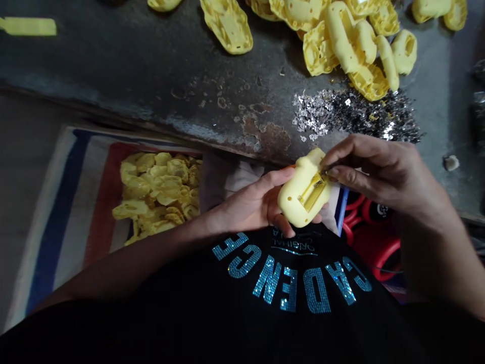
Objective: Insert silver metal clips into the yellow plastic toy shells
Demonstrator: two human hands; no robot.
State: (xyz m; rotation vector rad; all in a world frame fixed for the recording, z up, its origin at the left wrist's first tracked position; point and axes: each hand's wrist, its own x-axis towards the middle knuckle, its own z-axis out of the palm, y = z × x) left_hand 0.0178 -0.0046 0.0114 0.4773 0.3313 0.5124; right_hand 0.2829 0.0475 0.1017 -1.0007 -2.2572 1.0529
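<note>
My left hand (271, 199) is wrapped round a yellow plastic shell (293, 202), rounded like a toy body, with a rectangular battery-like recess facing up. The shell is held tilted in front of my chest, just off the bench edge. Thumb and forefinger of my right hand (364, 169) are pinched together at the upper end of the recess. A small dark metal piece seems to be between those fingertips, mostly hidden. Beyond the right hand, a heap of small shiny metal plates (356, 114) lies on the dark bench (151, 71).
Several yellow shells (341, 38) are piled at the back of the bench. One open shell half (229, 25) lies apart to the left, and a yellow strip (30, 26) farther left. Below the bench are a striped sack (71, 202) with yellow pieces (162, 187) and red round items (379, 242).
</note>
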